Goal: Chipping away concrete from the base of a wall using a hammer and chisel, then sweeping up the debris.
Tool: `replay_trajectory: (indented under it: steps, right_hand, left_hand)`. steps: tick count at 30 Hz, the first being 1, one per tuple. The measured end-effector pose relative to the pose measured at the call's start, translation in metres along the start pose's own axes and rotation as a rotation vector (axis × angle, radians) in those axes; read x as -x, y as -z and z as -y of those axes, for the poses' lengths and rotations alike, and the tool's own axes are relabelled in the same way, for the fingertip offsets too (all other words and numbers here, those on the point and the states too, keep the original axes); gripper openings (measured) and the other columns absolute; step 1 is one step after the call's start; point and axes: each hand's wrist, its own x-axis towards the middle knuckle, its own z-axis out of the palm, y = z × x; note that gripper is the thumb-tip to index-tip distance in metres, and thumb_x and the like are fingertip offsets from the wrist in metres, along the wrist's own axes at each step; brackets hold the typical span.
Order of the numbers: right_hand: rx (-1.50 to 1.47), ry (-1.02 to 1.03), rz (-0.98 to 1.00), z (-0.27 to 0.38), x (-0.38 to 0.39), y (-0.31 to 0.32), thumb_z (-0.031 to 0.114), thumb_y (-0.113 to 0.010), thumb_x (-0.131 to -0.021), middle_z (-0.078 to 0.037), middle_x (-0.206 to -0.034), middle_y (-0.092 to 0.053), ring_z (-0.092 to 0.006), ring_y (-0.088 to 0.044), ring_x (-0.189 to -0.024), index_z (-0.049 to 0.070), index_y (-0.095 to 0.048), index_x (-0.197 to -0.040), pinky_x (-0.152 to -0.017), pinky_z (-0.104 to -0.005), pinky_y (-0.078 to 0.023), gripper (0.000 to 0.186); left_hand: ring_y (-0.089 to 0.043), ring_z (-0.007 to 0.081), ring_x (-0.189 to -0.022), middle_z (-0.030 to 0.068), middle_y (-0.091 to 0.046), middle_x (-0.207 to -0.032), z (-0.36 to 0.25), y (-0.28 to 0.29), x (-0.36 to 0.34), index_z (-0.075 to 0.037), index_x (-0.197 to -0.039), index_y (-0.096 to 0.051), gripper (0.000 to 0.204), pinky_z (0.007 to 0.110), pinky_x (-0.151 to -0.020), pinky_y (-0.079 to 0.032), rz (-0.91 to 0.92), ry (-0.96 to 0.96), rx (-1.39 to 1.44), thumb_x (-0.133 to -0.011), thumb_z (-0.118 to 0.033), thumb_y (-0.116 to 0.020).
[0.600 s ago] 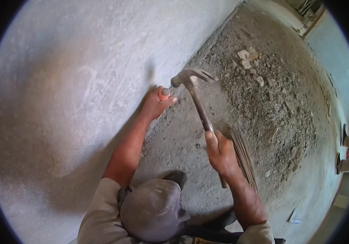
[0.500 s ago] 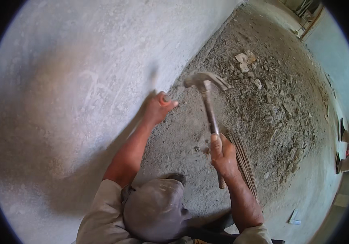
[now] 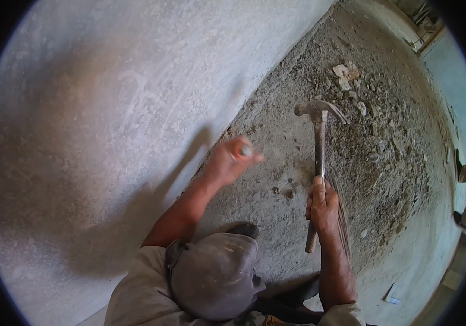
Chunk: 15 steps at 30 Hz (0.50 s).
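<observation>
My left hand (image 3: 227,163) is closed round a short tool with a reddish-orange grip (image 3: 245,151), blurred by motion, near the foot of the pale wall (image 3: 97,108); its lower part is hidden. My right hand (image 3: 322,209) grips the worn handle of a claw hammer (image 3: 315,136), whose steel head hangs right of my left hand and above it in the picture, apart from the tool. A bundle of thin sticks (image 3: 341,217) lies behind my right forearm. A rounded grey cloth shape, like a cap (image 3: 211,277), fills the lower middle between my arms.
Grey rubble and grit (image 3: 379,152) cover much of the floor, with pale broken chunks (image 3: 344,73) toward the back. A small L-shaped piece (image 3: 391,293) lies at lower right. Dark objects I cannot make out (image 3: 464,174) are at the far right edge, beside a pale blue wall (image 3: 450,65).
My left hand and its tool have moved down and rightward in the picture. The hammer has moved right, away from the tool, and its handle stands more upright in the view.
</observation>
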Motion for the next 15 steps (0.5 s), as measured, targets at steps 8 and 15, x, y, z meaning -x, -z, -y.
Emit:
replay_trajectory:
  steps: [8,15]
  right_hand:
    - [-0.065,0.118,0.05,0.006,0.001,-0.011,0.046,-0.044,-0.097,-0.003,-0.058,-0.046,-0.0109,-0.045,-0.053,0.0,-0.053,-0.08,-0.05,-0.0308,-0.039,0.049]
    - [-0.398,0.56,0.07,0.049,0.021,0.012,0.056,-0.039,-0.095,-0.001,-0.057,-0.049,-0.0069,-0.044,-0.047,0.004,-0.051,-0.077,-0.043,-0.0242,-0.036,0.056]
  left_hand:
    - [-0.045,0.0096,-0.062,-0.0024,-0.05,-0.067,0.042,0.038,-0.009,-0.008,-0.069,-0.052,0.032,0.03,-0.058,-0.044,-0.14,-0.193,-0.181,-0.075,-0.02,-0.08]
    - [-0.044,0.0109,-0.064,-0.0018,-0.047,-0.067,0.024,0.024,-0.007,-0.008,-0.073,-0.053,0.037,0.029,-0.064,-0.043,0.005,-0.084,-0.423,-0.075,-0.033,-0.08]
